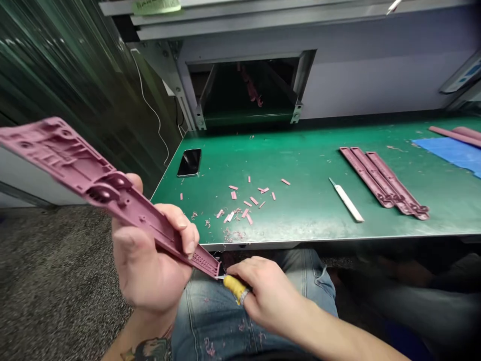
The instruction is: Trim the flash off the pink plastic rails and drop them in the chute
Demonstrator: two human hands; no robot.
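My left hand (158,260) is wrapped around a long pink moulded plastic housing (145,213), tilted with its narrow end low over my lap. Its inner side shows ribs, a round hinge-like joint and small slots. At that narrow end, my right hand (268,288) is closed on a thin-bladed knife (221,277), its tip touching the edge of the plastic. Most of the knife is hidden by my fingers. A yellow wrapping (236,288) shows at my thumb; whether it covers the thumb or the handle, I cannot tell.
The green table (300,165) bears a phone (190,162), scattered pink offcuts (246,212), a white-handled knife (347,201) and several similar pink housings (387,183). A blue sheet (451,153) lies at the right. Behind is a conveyor opening (248,118). Pink shavings dot my jeans (221,321).
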